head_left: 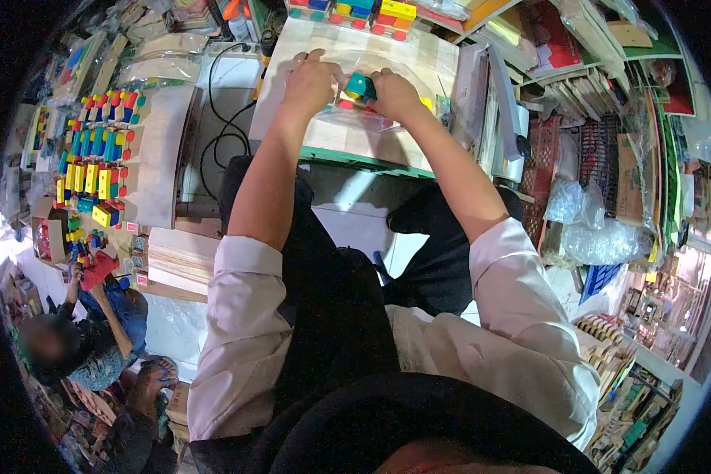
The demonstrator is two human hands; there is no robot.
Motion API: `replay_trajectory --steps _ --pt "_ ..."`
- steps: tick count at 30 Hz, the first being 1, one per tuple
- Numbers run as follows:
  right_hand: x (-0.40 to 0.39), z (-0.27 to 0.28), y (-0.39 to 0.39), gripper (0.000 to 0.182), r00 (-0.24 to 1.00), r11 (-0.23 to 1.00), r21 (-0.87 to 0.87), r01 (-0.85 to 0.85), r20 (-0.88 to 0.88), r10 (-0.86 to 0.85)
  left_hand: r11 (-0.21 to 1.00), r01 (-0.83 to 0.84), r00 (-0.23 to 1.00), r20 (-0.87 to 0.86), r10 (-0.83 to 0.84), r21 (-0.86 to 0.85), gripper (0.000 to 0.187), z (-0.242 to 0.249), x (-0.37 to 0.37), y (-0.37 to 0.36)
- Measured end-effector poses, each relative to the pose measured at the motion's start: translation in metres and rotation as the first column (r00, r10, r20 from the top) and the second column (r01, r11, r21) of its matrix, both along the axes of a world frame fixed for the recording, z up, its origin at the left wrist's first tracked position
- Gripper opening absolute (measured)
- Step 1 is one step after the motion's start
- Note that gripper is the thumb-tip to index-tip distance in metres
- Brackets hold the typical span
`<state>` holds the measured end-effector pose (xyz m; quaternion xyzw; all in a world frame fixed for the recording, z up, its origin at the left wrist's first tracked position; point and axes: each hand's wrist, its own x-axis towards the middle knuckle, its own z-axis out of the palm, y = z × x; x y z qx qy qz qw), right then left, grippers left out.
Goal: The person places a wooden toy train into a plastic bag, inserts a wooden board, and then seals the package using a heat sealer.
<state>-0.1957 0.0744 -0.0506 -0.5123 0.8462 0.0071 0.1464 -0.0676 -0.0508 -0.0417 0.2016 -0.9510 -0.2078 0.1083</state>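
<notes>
Gripping teal-green block toy (361,84), both hands: left (310,81), right (395,93); clear bag (355,118) beneath.

A toy workshop: rows of painted wooden blocks (95,170), stacked boards (180,261), crowded shelves (608,87).

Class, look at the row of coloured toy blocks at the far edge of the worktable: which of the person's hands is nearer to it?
Left. The left hand lies just below the row of toy blocks; the right hand sits slightly lower, farther away.
</notes>
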Motion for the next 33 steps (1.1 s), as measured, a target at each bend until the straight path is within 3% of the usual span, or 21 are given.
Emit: replay_trajectory --steps 2,3,4,6,13,28,30,33 --pt "0.004 0.0 -0.001 0.039 0.999 0.999 -0.013 0.037 -0.029 -0.037 0.979 -0.165 0.977 0.118 0.179 -0.115 0.043 -0.018 0.002 0.006" --pt "0.005 -0.001 -0.001 0.036 0.997 0.999 -0.009 0.044 -0.062 -0.044 0.967 -0.163 0.963 0.181 0.198 -0.194 0.042 -0.024 0.001 0.007" --pt "0.006 -0.003 -0.002 0.032 0.994 0.999 -0.007 0.052 -0.094 -0.052 0.966 -0.165 0.962 0.182 0.202 -0.197 0.042 -0.035 -0.001 0.002" --pt "0.008 -0.003 -0.006 0.029 0.991 0.998 0.002 0.063 -0.119 -0.062 0.991 -0.133 0.964 0.231 0.135 -0.022 0.038 -0.054 -0.009 -0.011" --pt "0.009 -0.016 -0.011 0.03 0.979 0.998 -0.003 0.063 -0.193 -0.062 0.989 -0.132 0.966 0.216 0.144 -0.07 0.034 -0.037 -0.004 -0.007" --pt "0.008 -0.014 0.0 0.04 0.99 0.998 -0.035 0.043 -0.135 -0.047 0.978 -0.127 0.964 0.21 0.161 -0.166 0.029 -0.03 -0.003 -0.006" --pt "0.01 -0.011 -0.001 0.039 0.986 0.997 -0.038 0.063 -0.152 -0.068 0.987 -0.127 0.958 0.246 0.148 -0.099 0.022 -0.023 -0.001 -0.005" --pt "0.013 -0.023 -0.005 0.041 0.971 0.997 -0.02 0.077 -0.225 -0.08 0.987 -0.09 0.942 0.311 0.129 -0.135 0.023 -0.023 -0.005 -0.002"
